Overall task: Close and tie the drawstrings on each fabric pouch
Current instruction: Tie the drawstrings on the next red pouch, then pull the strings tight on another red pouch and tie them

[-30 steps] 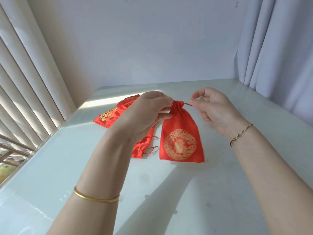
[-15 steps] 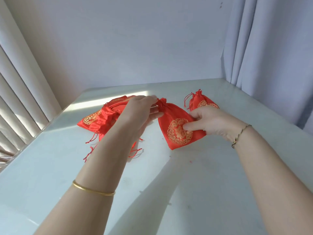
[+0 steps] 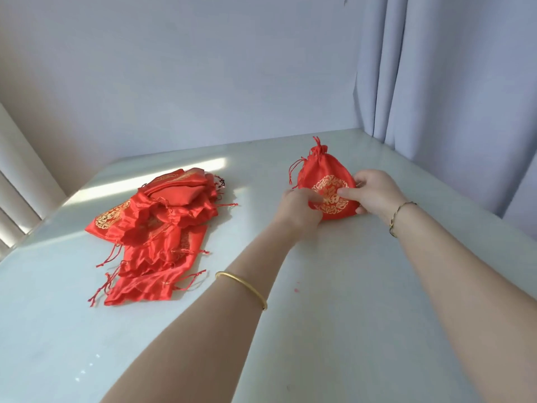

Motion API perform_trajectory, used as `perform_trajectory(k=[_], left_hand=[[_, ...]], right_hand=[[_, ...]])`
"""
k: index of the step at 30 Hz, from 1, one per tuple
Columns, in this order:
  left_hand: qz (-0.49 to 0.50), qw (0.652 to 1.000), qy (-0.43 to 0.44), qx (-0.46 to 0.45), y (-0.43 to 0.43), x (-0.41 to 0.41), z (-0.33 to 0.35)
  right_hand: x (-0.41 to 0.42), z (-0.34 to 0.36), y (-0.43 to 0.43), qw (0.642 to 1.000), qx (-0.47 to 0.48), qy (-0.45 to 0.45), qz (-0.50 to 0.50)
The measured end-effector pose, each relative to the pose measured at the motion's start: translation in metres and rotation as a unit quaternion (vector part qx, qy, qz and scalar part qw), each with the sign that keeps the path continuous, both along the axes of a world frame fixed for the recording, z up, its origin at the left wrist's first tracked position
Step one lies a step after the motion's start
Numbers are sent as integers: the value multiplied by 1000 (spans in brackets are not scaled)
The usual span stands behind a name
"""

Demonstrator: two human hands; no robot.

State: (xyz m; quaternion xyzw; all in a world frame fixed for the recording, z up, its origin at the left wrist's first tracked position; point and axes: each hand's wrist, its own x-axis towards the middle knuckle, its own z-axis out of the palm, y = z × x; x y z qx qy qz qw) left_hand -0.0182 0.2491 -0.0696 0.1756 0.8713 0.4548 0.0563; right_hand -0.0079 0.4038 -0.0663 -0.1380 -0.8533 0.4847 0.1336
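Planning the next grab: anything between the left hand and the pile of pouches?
Nothing visible: only bare table between the left hand and the pile. It and the right hand grip the closed pouch.

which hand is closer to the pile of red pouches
Left. The left hand grips the tied pouch at its left edge, toward the pile of red pouches; the right hand holds its right edge, farther off.

Single head-worn wide-angle view, looking forward and down over the white table [image 3: 319, 344] toward the back wall [image 3: 203, 68] (curtain [image 3: 450, 68] at right). Close: left hand [image 3: 299, 210] and right hand [image 3: 374, 193] at arm's reach on the pouch [image 3: 322, 174], right of centre.
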Motion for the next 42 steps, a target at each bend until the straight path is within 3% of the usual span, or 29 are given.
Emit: perform_trajectory(k=[4,8,13,17,20,23,28,35,38,40,42], left_hand=[[-4,998,28,-58,8,-8,-4],[-11,992,46,-115,12,-8,-1],[10,997,59,-46,-8,5,6],[111,986,117,-36,-63,-2,15],[235,953,171,-84,-119,-15,23],[322,922,167,-134,-165,-19,29],[327,922,120,-169,-209,-34,26],[271,952,111,-91,-228,-40,23],[263,954,122,-81,-232,-38,19],[259,955,121,-75,-235,-36,15],[262,956,118,-67,-236,-35,13]], right_hand=[[-10,-7,-2,994,39,30,-98],[-17,-9,-3,989,90,25,-116],[-9,-4,-7,981,122,42,-143],[3,15,-25,963,175,87,-186],[8,31,-62,961,185,154,-139],[3,34,-110,971,173,163,-15],[-21,31,-188,959,202,157,125],[-79,27,-261,908,354,113,195],[-91,14,-271,892,417,81,158],[-94,12,-271,904,401,97,111],[-95,18,-267,948,294,95,82]])
